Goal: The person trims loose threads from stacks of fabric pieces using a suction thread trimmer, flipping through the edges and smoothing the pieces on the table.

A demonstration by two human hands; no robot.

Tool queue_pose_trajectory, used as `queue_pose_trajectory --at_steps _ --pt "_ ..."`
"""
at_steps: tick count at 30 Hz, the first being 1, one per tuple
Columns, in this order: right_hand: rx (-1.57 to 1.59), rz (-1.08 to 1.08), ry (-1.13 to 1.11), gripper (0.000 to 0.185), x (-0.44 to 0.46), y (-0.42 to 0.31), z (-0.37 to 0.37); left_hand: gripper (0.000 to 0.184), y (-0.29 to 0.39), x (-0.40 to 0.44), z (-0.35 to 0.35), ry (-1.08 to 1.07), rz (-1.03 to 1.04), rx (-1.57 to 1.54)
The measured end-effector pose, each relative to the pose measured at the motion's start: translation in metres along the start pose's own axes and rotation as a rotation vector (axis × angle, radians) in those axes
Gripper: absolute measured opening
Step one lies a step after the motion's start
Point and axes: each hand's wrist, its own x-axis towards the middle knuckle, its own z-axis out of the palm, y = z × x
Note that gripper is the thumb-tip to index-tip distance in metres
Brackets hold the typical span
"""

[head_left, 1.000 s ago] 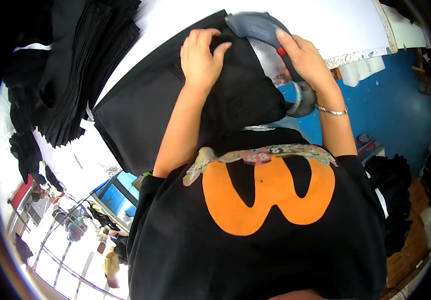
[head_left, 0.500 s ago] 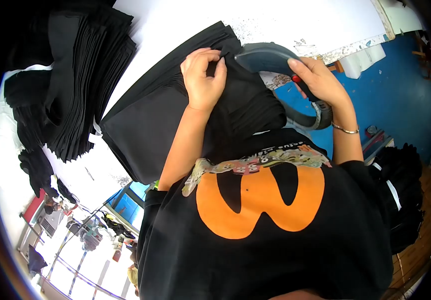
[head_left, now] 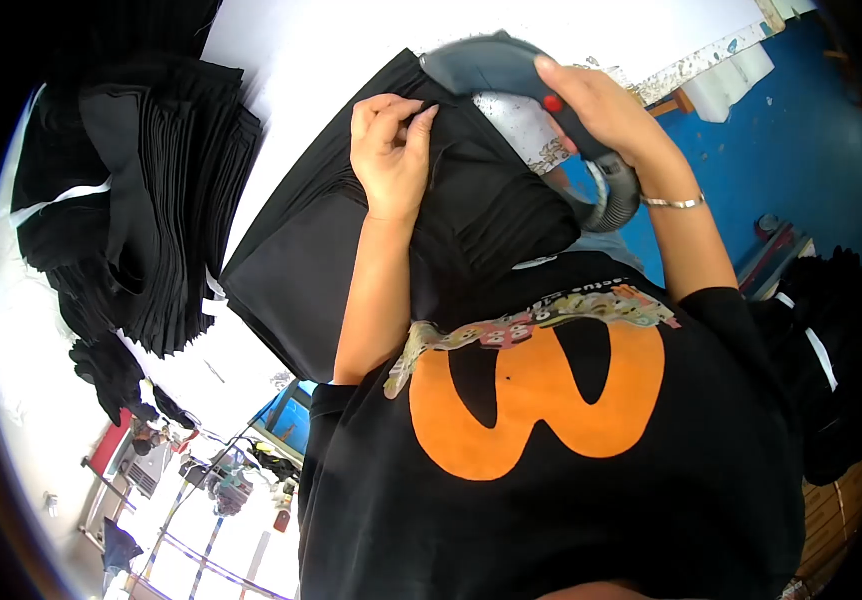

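**Two hands busy at the far corner of the black cloth!**

Out on the white surface (head_left: 321, 50), the layered black cloth (head_left: 296, 270) lies mid-scene, its near side running right up to the wearer's black shirt (head_left: 601, 520). Left hand (head_left: 388, 150) sits over the cloth's far part, fingers curled, thumb tip close to the forefinger; whether any fabric is pinched between them, I cannot tell! Over to the right hand (head_left: 591, 105), wrapped firmly around a grey handheld tool (head_left: 491, 68), thumb just beside its red button (head_left: 552, 103). And look at the tool's head, right over the far corner of the cloth, contact impossible to call! A ribbed hose (head_left: 619, 195) curves off its near end. Far left, another black stack (head_left: 166, 220); to the right, blue floor (head_left: 801, 120).
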Motion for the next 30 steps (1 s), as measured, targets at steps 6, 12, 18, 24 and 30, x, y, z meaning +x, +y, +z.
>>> queue_pose_trajectory --at_steps 6,12,18,24,30 --pt "0.187 0.089 -0.178 0.066 -0.016 0.011 -0.019 0.009 0.003 0.006 -0.004 -0.040 -0.107 -0.068" --pt "0.011 -0.101 0.000 0.075 0.015 -0.017 0.008 0.010 -0.002 0.008 -0.004 -0.147 -0.201 -0.063" --pt "-0.039 0.076 -0.218 0.055 -0.007 -0.017 -0.008 0.011 -0.012 0.004 -0.001 -0.174 -0.259 -0.137" --pt "0.057 -0.049 -0.028 0.067 -0.006 -0.011 -0.016 0.018 0.040 0.018 -0.058 -0.900 -0.641 -0.130" --pt "0.018 0.036 -0.109 0.070 -0.001 -0.003 -0.002 0.033 0.016 0.012 -0.014 -0.216 -0.038 0.236"
